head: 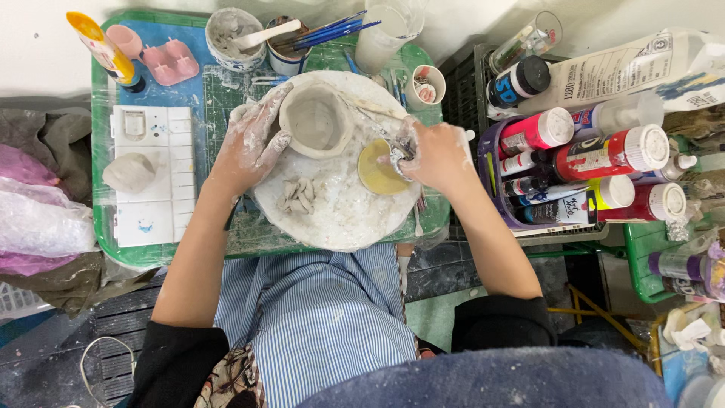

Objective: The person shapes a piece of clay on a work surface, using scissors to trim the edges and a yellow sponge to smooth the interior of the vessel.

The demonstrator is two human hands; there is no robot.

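Clay pot sits on the round board; our left hand cups its wall, our right hand grips a small tool beside the yellow sponge. We steady gently, pressing lightly.

Both hands — the left hand and the right hand — are smeared with pale dried clay. Black sleeves are pushed above the elbows, over a blue-and-white striped apron — dusty in spots.

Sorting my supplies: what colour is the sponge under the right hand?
Pale yellow sponge, beneath the right hand, seen in the head view.
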